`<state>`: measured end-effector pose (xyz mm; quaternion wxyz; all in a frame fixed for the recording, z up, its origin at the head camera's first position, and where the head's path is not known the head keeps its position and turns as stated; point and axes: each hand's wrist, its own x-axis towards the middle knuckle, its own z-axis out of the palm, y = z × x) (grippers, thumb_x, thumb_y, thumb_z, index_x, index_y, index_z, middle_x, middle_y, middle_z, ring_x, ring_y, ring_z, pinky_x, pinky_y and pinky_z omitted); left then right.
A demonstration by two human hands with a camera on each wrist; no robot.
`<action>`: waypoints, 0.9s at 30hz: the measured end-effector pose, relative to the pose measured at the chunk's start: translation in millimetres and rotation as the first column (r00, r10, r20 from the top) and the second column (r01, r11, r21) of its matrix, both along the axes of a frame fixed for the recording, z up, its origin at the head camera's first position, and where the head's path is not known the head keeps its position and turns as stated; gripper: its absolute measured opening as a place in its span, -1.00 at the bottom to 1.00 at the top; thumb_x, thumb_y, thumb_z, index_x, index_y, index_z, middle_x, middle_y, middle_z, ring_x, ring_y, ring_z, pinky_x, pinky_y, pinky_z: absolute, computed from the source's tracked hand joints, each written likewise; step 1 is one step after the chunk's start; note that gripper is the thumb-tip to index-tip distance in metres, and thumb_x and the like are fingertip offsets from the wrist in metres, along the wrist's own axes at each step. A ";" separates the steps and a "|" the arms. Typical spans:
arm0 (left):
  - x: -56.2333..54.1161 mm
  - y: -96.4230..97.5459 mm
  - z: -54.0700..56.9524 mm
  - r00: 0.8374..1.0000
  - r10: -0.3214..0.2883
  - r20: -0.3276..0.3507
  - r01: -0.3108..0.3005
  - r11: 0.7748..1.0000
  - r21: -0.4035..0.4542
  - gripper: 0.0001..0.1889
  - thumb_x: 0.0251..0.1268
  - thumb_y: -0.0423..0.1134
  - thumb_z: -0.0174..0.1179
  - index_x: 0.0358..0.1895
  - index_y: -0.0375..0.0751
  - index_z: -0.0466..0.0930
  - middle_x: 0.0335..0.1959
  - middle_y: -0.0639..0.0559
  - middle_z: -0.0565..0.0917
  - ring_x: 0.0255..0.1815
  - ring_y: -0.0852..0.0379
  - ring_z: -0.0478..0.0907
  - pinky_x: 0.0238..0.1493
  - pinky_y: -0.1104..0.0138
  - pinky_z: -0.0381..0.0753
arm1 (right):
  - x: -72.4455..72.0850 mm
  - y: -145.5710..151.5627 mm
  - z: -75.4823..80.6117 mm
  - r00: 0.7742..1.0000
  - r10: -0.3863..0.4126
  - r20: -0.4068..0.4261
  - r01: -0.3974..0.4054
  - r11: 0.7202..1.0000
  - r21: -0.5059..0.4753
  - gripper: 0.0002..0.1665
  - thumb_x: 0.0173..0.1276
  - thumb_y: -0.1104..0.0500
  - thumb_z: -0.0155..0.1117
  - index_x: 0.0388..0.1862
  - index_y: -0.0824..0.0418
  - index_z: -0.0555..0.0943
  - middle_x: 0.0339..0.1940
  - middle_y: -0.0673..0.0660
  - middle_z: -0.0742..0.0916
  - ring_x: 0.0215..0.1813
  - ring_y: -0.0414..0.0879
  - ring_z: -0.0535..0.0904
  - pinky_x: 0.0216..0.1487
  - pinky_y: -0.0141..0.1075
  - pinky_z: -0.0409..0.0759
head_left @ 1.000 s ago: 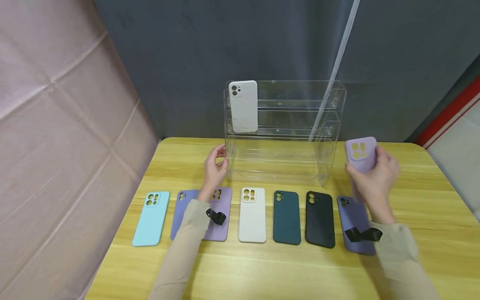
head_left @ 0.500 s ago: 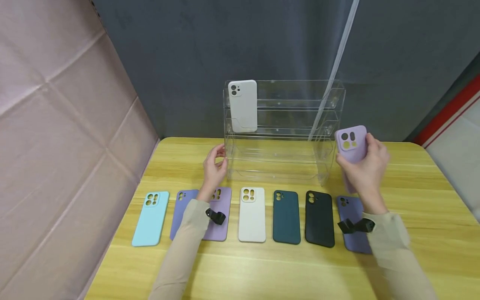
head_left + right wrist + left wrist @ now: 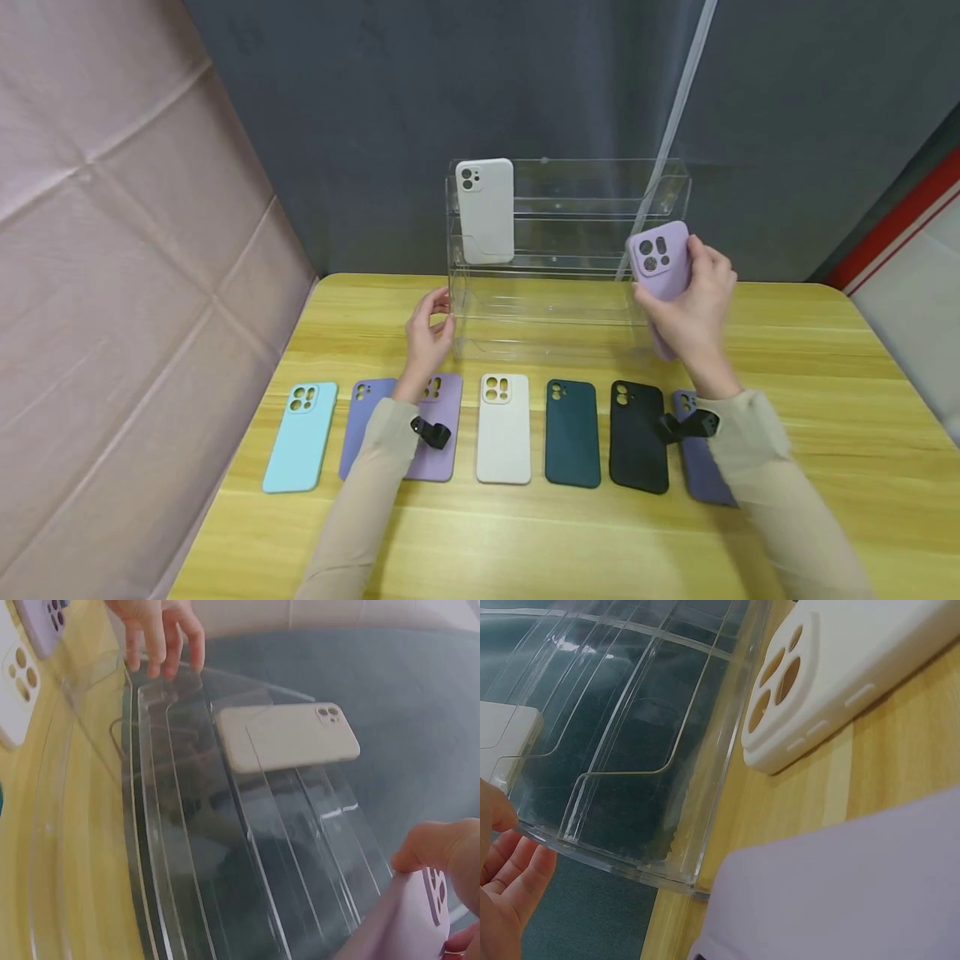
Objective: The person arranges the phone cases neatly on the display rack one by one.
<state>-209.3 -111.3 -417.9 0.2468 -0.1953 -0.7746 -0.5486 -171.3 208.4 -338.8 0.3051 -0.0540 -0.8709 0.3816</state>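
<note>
My right hand (image 3: pixel 697 312) grips a lilac phone case (image 3: pixel 663 267) by its sides, the camera cutouts at its top end. The case is held tilted in front of the right end of a clear acrylic display rack (image 3: pixel 555 312). My left hand (image 3: pixel 430 337) holds the rack's left side edge with thumb and fingertips; in the left wrist view its fingers (image 3: pixel 529 881) show beyond the clear side panel. A white phone case (image 3: pixel 486 212) leans in the upper left of the rack, also visible in the right wrist view.
A row of phone cases lies before the rack: turquoise (image 3: pixel 302 437), blue-violet (image 3: pixel 365 421), another lilac (image 3: pixel 442 450), another white (image 3: pixel 504 433), dark teal (image 3: pixel 572 433), black (image 3: pixel 637 450) and dark violet (image 3: pixel 705 475), partly under my right wrist. A grey curtain (image 3: pixel 360 150) hangs behind the table.
My right hand has moved left and upward with the lilac phone case, from the right of the rack to over its right end. My left hand stays at the rack's side.
</note>
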 end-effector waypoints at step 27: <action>-1.4 -2.6 -0.2 1.000 0.005 0.018 -0.005 1.000 0.000 -0.60 0.12 -0.72 0.02 0.09 -0.63 0.39 -0.13 -0.55 0.49 -0.17 -0.40 0.49 -0.24 -0.09 0.64 | -69.7 -92.6 43.7 0.996 0.090 -0.012 -0.091 0.983 -0.158 0.12 -0.10 0.05 0.49 0.42 0.27 0.17 0.18 0.22 0.32 0.19 0.02 0.21 0.16 -0.32 0.32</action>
